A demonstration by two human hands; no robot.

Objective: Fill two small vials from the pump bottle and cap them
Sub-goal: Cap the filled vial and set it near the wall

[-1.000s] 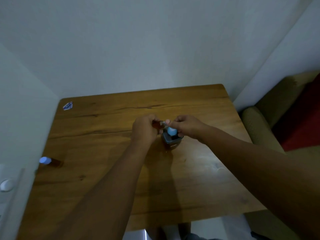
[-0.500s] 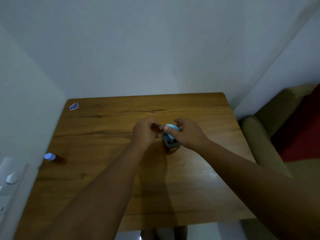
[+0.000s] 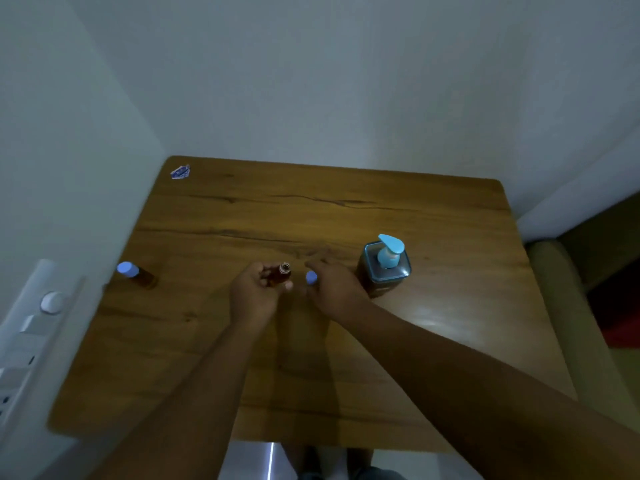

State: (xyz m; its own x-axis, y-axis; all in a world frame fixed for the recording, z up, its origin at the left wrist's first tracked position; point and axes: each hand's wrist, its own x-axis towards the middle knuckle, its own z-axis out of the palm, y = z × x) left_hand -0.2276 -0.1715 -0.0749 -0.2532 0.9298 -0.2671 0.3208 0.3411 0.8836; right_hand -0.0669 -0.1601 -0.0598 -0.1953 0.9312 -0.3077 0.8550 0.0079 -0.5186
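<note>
My left hand [image 3: 254, 294] grips a small amber vial [image 3: 280, 274] with its mouth uncovered, held a little above the wooden table [image 3: 346, 216]. Just to its right, my right hand [image 3: 334, 287] pinches a small light-blue cap [image 3: 311, 277], apart from the vial's mouth. The pump bottle [image 3: 384, 268], dark with a clear square shoulder and a light-blue pump head, stands on the table right of my right hand, untouched. A second amber vial [image 3: 136, 274] with a blue cap on it lies near the table's left edge.
A small blue and white sticker [image 3: 180, 172] sits at the table's far left corner. White walls close in behind and on the left, with a switch panel [image 3: 38, 320] low on the left wall. A padded seat [image 3: 568, 306] stands beside the table's right edge.
Both hands have come away from the pump bottle and moved left. My right hand left the pump head and now holds a blue cap. The camera view shifted, bringing the bottle into plain sight.
</note>
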